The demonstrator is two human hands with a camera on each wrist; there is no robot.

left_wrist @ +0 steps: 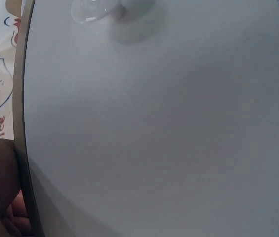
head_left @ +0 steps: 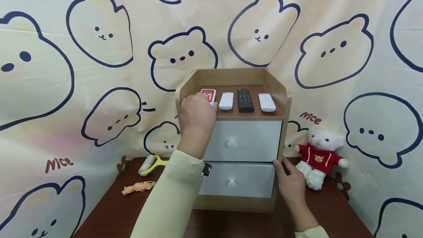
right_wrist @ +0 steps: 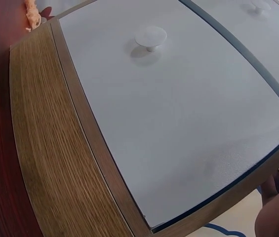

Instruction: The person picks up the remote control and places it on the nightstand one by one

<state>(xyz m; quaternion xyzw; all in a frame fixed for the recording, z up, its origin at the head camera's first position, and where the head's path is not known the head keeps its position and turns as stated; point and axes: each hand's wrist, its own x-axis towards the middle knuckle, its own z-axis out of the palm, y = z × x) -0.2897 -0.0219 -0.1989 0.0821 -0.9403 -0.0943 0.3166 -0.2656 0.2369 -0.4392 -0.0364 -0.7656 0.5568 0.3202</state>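
A small wooden drawer cabinet (head_left: 240, 204) stands on the table, with a grey upper drawer (head_left: 254, 140) and a grey lower drawer (head_left: 252, 181), both closed with round white knobs. My left hand (head_left: 197, 115) grips the cabinet's left side panel near the top, its fingers mostly hidden. My right hand (head_left: 292, 183) holds the right side lower down, the thumb at the front edge and the other fingers along the side. On the top shelf lie a red-and-white device with a small display (head_left: 209, 94), partly behind my left hand, a white remote (head_left: 226, 101), a black remote (head_left: 245, 100) and another white remote (head_left: 267, 102).
A white teddy bear in a red hoodie (head_left: 320, 157) sits right of the cabinet. To the left lie a yellow-handled lint roller (head_left: 152, 164) and a bundle of orange cord (head_left: 138, 187) on the dark red-brown table (head_left: 109, 208). A patterned cloth (head_left: 138, 76) hangs behind.
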